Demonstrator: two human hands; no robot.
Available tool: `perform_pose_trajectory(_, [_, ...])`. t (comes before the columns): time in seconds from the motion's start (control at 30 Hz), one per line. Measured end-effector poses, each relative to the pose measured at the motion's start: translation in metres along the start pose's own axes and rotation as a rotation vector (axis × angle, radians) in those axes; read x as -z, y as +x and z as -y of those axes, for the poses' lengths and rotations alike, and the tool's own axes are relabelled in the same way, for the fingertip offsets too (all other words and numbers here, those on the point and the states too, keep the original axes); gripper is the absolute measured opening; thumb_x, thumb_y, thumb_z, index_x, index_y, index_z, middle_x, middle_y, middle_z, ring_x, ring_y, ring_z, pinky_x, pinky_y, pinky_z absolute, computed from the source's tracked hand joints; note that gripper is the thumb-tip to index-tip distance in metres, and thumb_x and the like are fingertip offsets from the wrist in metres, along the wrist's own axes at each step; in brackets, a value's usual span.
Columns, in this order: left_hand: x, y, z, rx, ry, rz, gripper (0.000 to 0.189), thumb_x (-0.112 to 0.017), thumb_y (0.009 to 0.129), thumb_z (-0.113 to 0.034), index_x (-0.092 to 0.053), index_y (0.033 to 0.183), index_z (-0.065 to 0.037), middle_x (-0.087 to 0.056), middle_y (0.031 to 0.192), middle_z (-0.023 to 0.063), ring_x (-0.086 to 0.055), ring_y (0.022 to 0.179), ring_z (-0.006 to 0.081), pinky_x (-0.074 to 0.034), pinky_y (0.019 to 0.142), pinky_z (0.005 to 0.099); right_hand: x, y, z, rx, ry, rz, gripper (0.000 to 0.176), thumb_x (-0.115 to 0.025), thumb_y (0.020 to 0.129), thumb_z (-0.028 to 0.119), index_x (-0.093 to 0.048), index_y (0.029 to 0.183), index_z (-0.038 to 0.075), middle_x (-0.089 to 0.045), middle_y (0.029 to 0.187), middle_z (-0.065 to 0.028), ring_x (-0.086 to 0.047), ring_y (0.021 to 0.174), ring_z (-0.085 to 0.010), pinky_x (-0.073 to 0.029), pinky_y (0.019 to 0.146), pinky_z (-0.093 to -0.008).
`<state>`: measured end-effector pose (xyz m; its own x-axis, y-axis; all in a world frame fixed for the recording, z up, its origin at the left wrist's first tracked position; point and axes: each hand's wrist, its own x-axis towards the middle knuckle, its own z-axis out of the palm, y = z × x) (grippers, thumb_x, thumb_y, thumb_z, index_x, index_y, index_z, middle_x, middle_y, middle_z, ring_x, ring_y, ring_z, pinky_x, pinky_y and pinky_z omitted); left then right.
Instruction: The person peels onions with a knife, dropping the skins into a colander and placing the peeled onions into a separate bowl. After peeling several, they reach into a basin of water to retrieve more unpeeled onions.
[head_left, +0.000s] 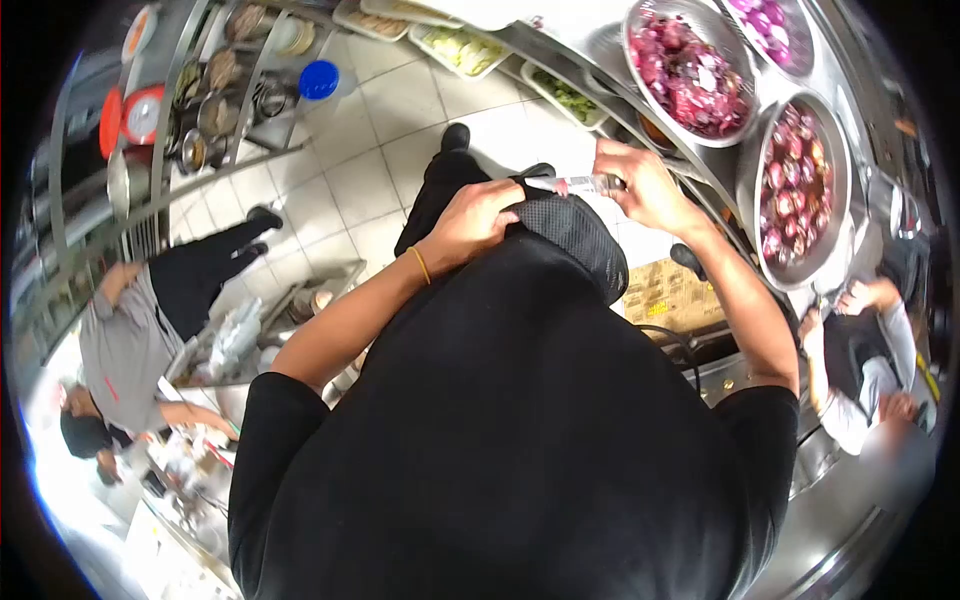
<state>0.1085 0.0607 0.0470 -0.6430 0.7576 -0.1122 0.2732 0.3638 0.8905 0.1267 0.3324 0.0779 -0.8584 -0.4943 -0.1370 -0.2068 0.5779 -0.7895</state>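
Note:
My right hand (645,185) is closed around the handle of a small knife (580,185), whose blade points left toward my other hand. A reddish smear or scrap shows on the blade. My left hand (478,218) is curled near the knife tip, fingers bent inward; what it holds, if anything, is hidden. Just below both hands is a piece of black mesh fabric (575,240) in front of my black shirt. To the right stand a metal bowl (632,75) of red onion skins and scraps and a deep pan (845,190) of whole red onions in liquid.
Another bowl (812,50) holds peeled purple onions. Trays of cut vegetables (460,50) sit low ahead. A cardboard piece (675,295) lies on the floor at right. Shelves with containers (215,110) stand left. One person (130,320) is at left, another (860,350) at right.

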Motion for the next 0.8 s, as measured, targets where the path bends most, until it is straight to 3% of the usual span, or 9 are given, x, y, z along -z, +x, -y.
perform_pose_trajectory(0.17, [0.041,0.019,-0.017,-0.141,-0.068,0.051,0.025,-0.057,0.069,0.008,-0.055,0.093,0.002,-0.058,0.087,0.0179,-0.058,0.080,0.0390,-0.048,0.069,0.0412,0.009,-0.038,0.065,-0.346,0.035,-0.250,0.026,-0.055,0.059,-0.010,-0.053,0.084,-0.004,-0.049,0.082,-0.0167,-0.054,0.080,-0.0358,-0.043,0.072,-0.0396])
perform_pose_trajectory(0.3, [0.047,0.036,-0.013,-0.139,-0.196,0.234,0.022,-0.060,0.069,0.011,-0.056,0.089,0.003,-0.060,0.085,0.0185,-0.061,0.080,0.0373,-0.048,0.068,0.0386,-0.056,-0.100,0.086,-0.647,-0.054,-0.371,0.013,-0.066,0.079,0.004,-0.058,0.086,-0.001,-0.057,0.090,-0.0161,-0.057,0.084,-0.0315,-0.044,0.074,-0.0383])
perform_pose_trajectory(0.37, [0.033,0.046,-0.011,-0.268,-0.153,0.368,0.021,-0.064,0.070,0.008,-0.059,0.090,0.002,-0.062,0.084,0.0182,-0.063,0.077,0.0320,-0.048,0.066,0.0382,-0.107,-0.129,0.091,-0.907,0.165,-0.380,0.020,-0.067,0.085,0.016,-0.058,0.085,0.000,-0.060,0.085,-0.0156,-0.058,0.079,-0.0286,-0.045,0.070,-0.0381])
perform_pose_trajectory(0.4, [0.024,0.052,-0.008,-0.230,-0.174,0.456,0.020,-0.064,0.071,0.007,-0.059,0.090,0.002,-0.062,0.083,0.0190,-0.063,0.079,0.0328,-0.048,0.067,0.0389,-0.146,-0.147,0.092,-0.910,0.253,-0.490,0.025,-0.068,0.082,0.011,-0.048,0.075,0.000,-0.042,0.067,-0.0158,-0.044,0.063,-0.0281,-0.040,0.061,-0.0384])
perform_pose_trajectory(0.47, [-0.008,0.054,0.024,-0.203,-0.190,0.585,0.018,-0.065,0.072,0.005,-0.059,0.090,0.003,-0.062,0.081,0.0204,-0.063,0.081,0.0337,-0.047,0.068,0.0397,-0.196,-0.157,0.130,-0.994,0.414,-0.538,0.021,-0.066,0.084,0.009,-0.050,0.074,0.001,-0.049,0.067,-0.0079,-0.046,0.065,-0.0191,-0.041,0.062,-0.0324])
perform_pose_trajectory(0.5, [-0.023,0.053,0.043,-0.217,-0.191,0.630,0.018,-0.065,0.073,0.004,-0.059,0.089,0.003,-0.062,0.080,0.0209,-0.063,0.082,0.0337,-0.046,0.068,0.0398,-0.265,-0.178,0.124,-0.970,0.961,-0.882,0.005,-0.064,0.083,0.006,-0.061,0.081,0.002,-0.057,0.068,-0.0040,-0.055,0.067,-0.0176,-0.045,0.061,-0.0326])
perform_pose_trajectory(0.63, [-0.027,0.046,0.038,0.013,-0.204,0.819,0.019,-0.066,0.072,-0.003,-0.063,0.088,0.004,-0.064,0.081,0.0206,-0.065,0.084,0.0290,-0.049,0.071,0.0397,-0.338,-0.157,0.180,-1.269,1.146,-0.729,0.003,-0.064,0.081,0.002,-0.062,0.083,0.004,-0.059,0.070,-0.0018,-0.056,0.067,-0.0140,-0.045,0.060,-0.0288])
perform_pose_trajectory(0.73, [-0.101,0.016,0.059,-0.474,-0.097,1.196,0.018,-0.066,0.064,-0.010,-0.063,0.075,0.003,-0.062,0.076,0.0239,-0.062,0.072,0.0358,-0.047,0.064,0.0454,-0.348,-0.155,0.212,-1.390,1.096,-0.596,0.002,-0.062,0.082,0.001,-0.062,0.082,0.004,-0.060,0.069,-0.0020,-0.055,0.065,-0.0132,-0.044,0.058,-0.0278])
perform_pose_trajectory(0.8, [-0.142,-0.015,0.057,-0.750,-0.133,1.585,0.023,-0.069,0.062,-0.017,-0.065,0.075,0.002,-0.063,0.069,0.0229,-0.061,0.064,0.0313,-0.046,0.061,0.0466,-0.341,-0.158,0.233,-1.451,1.053,-0.513,0.003,-0.061,0.083,0.001,-0.062,0.082,0.004,-0.060,0.068,-0.0022,-0.055,0.063,-0.0126,-0.044,0.056,-0.0271])
